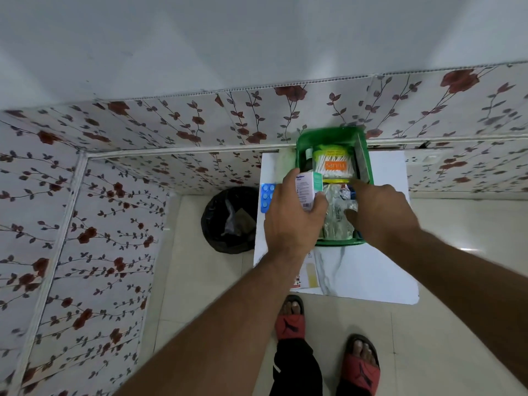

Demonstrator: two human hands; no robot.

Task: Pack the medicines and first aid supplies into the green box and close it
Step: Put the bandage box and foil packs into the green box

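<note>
The green box (362,155) stands open on a small white table (360,270), its lid raised at the far side. Inside I see a tub of cotton buds (331,164), a dark bottle (308,160) and clear plastic packets (337,212). My left hand (291,218) grips a white and teal medicine carton (308,190) over the box's left edge. My right hand (380,210) reaches into the box, fingers on the clear packets; whether it grips them I cannot tell. A blue blister strip (267,197) lies on the table left of the box.
A plaster packet (307,274) lies at the table's near left corner. A bin lined with a black bag (228,221) stands on the floor left of the table. Floral wall panels close in behind and to the left. My feet in red sandals are below.
</note>
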